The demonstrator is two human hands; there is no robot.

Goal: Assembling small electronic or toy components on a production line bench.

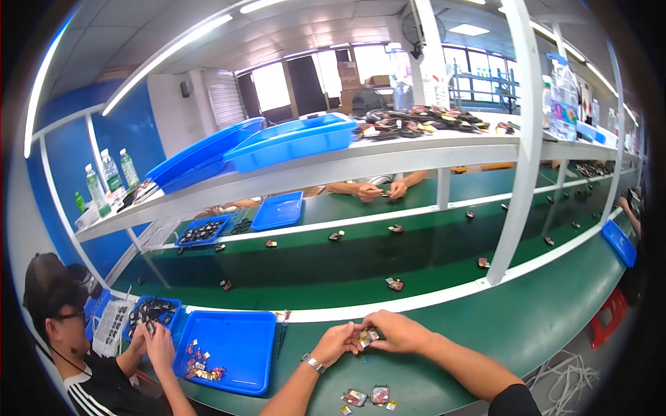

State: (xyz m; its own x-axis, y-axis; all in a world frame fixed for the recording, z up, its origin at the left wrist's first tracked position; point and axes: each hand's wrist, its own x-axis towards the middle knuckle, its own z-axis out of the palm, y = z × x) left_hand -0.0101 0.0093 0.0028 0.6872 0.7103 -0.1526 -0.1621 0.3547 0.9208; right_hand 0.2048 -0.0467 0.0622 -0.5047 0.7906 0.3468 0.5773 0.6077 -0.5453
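Place: factory assembly line, where I sit.
Desk: my long green desk (527, 319) runs beside a green conveyor belt (361, 260) dotted with small parts.
Storage: blue trays (232, 347) on the desk, more on the white overhead shelf (388, 156).
People: co-workers beside me and across the belt.
Lighting: ceiling tube lights (166, 59).

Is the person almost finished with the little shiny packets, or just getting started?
Hard to say exactly. Possibly done: a few small packets lie on the green table near the wrists. In hand: the left hand and right hand pinch one small packet between their fingers. Maybe left: a small heap of pieces sits in the blue tray beside the left arm.
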